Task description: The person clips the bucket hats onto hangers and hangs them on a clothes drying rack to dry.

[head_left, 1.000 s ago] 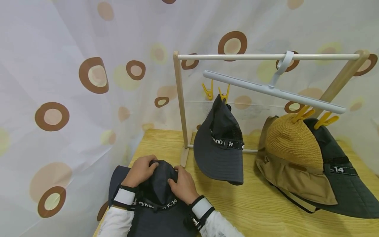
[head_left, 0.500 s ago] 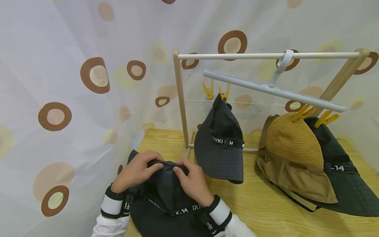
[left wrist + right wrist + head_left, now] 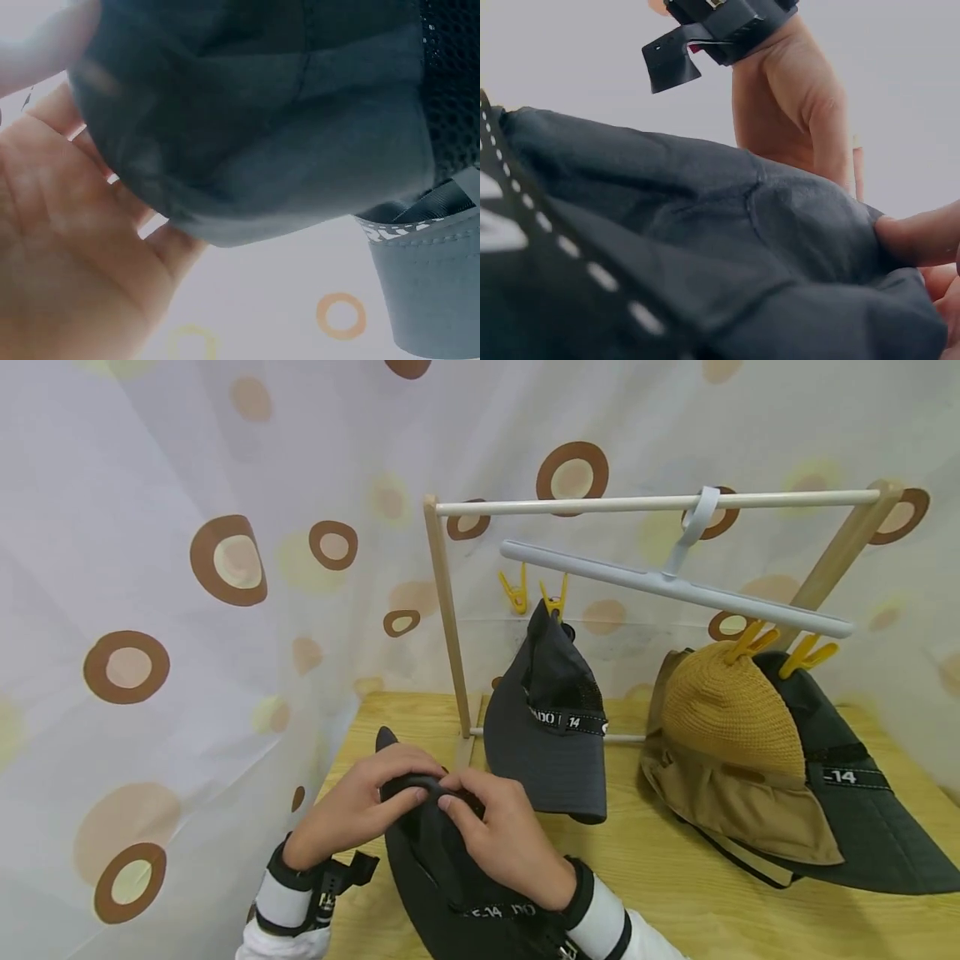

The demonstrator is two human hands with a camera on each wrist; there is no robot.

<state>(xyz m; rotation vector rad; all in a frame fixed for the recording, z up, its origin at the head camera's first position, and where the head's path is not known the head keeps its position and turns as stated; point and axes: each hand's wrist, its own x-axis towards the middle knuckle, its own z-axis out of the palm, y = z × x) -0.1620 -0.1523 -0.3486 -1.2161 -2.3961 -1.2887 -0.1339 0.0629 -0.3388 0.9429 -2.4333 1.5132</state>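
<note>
A dark bucket hat (image 3: 416, 893) with a lettered band is between my two hands, over the near left part of the table. My left hand (image 3: 360, 810) pinches the top of its crown from the left. From the other side my right hand (image 3: 510, 835) pinches the crown, thumb near the left thumb. In the left wrist view the hat's crown (image 3: 262, 150) hangs beside my left palm (image 3: 67, 232), with mesh at its edge. The right wrist view shows folded cloth of the hat (image 3: 705, 225) under my right thumb (image 3: 919, 236).
A white hanger (image 3: 667, 581) hangs from the rack's bar (image 3: 585, 506). Yellow clips on it hold a dark cap (image 3: 543, 760), a mustard knit hat (image 3: 731, 718) and a dark green hat (image 3: 862, 827). One yellow clip (image 3: 515, 593) holds nothing. A patterned curtain (image 3: 187, 735) closes off the back and left.
The hat has turned and shifted right with both hands on it. My thumbs have come closer together at the top of the crown. The view has swung slightly right.
</note>
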